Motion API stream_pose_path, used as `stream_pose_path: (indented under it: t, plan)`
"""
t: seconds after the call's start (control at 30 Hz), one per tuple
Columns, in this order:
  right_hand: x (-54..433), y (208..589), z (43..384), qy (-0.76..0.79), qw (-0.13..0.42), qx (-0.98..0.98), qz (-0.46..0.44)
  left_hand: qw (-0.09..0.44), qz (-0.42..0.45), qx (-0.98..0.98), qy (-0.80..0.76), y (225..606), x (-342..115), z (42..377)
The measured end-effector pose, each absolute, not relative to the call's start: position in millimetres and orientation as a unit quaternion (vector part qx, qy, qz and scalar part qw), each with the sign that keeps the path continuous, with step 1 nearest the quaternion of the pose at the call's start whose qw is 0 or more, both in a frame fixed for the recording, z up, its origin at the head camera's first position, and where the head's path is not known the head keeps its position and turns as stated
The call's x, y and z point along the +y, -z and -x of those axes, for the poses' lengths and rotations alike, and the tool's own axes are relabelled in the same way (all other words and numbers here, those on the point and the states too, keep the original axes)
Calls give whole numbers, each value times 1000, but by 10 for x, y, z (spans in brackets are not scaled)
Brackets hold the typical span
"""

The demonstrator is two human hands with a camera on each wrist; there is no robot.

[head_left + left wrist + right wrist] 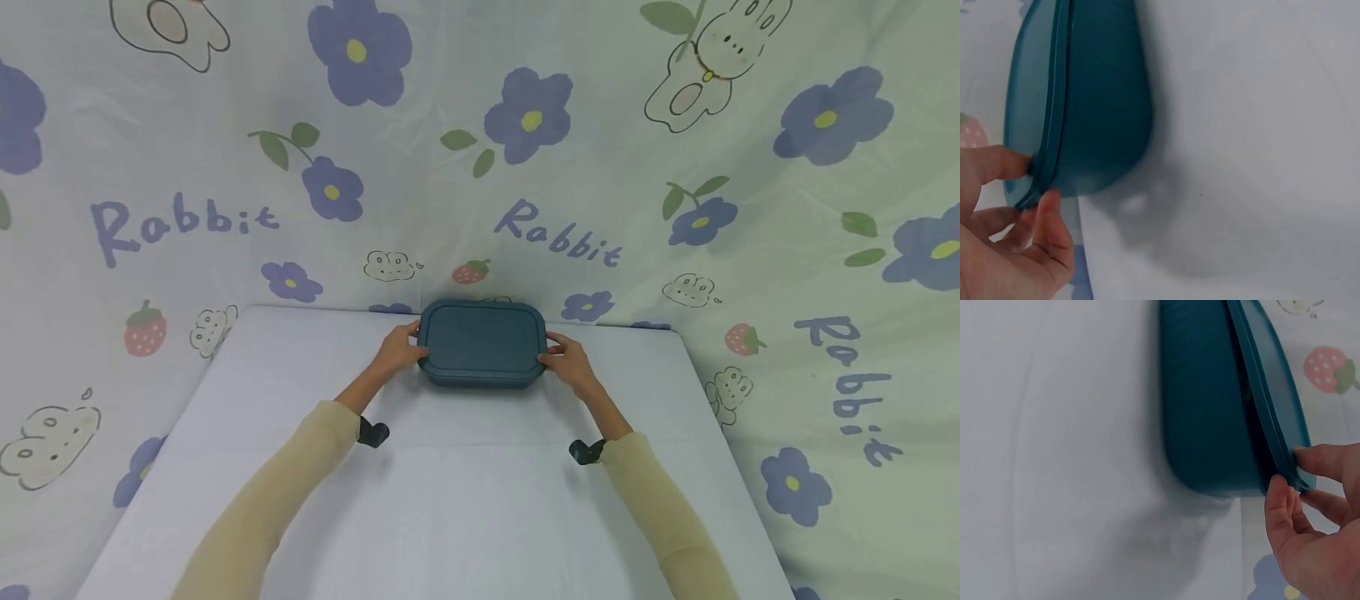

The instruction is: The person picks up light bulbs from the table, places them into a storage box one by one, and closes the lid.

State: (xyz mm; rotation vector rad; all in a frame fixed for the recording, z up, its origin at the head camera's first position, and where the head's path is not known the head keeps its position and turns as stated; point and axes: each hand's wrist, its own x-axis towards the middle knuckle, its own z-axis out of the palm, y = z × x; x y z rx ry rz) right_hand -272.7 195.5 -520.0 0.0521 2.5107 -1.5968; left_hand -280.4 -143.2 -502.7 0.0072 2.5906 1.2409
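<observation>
A dark teal rectangular container (1107,94) with rounded corners stands at the back of the table. Its matching lid (482,336) lies over the top. At the left end, my left hand (397,352) pinches the lid's rim, thumb on top and fingers beneath. My right hand (570,364) grips the rim at the other end in the same way. In the right wrist view a dark gap shows between the lid (1272,394) and the container wall (1207,406); the left wrist view shows only a thin line there. What lies inside is hidden.
The white table (465,492) ends just behind the container, where a curtain (420,167) printed with rabbits, flowers and strawberries hangs. More of this cloth hangs along both sides. A dark wrist camera (372,432) sits at the left cuff, another camera (587,452) at the right.
</observation>
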Motion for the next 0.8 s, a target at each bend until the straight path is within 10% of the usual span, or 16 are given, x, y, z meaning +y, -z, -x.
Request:
stream_pose_path:
  t: [0.8]
  plan:
    - [1970,5135,2848,511,133,848,-44,185,8,894,-408,5031,-1380,2937]
